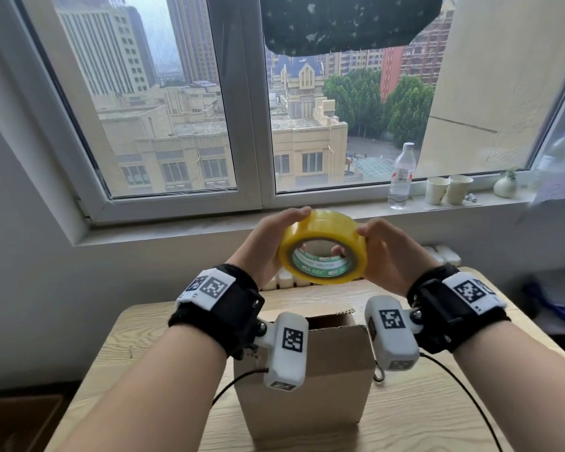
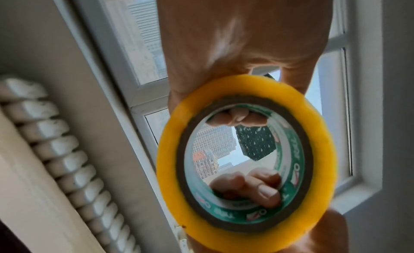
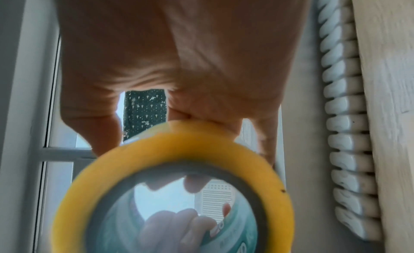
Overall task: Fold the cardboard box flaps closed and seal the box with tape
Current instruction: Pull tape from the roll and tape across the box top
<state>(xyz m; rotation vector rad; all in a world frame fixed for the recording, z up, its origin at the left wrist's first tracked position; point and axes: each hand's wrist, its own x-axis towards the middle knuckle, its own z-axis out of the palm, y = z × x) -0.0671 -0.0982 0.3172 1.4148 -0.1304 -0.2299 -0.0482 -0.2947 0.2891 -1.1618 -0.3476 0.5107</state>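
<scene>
- Left hand (image 1: 268, 246) and right hand (image 1: 384, 256) both grip the tape (image 1: 322, 247), raised at 12 o'clock of the box (image 1: 302, 380).
- The box, on the table (image 1: 421, 412), looks unsealed.
- Risk: missing the tape's hard-to-see end, or tearing it, would delay sealing.

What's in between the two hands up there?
The yellow roll of tape with a green-printed core. The left hand and right hand grip it from opposite sides, above the brown cardboard box; the head view shows this.
</scene>
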